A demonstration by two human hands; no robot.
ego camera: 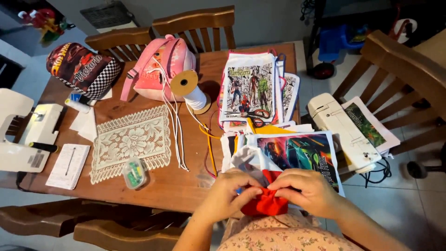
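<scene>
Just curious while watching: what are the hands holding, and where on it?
Both hands, left and right, pinch the bunched red cloth at its gathered top edge.

Both forearms reach forward, left hand (231, 193) and right hand (306, 189) meeting, fingers curled and pinching closed

Light is even and moderately bright, soft indoor light from overhead. The desk (153, 183) shows a mild sheen near its front edge; you get no hard glare. Shadows are short and soft, as under the thread spool (191, 90). Upper corners fall dim. Your wide lens bows the chairs (399, 60) at the edges. Focus holds at centre; your hands look slightly soft.
</scene>
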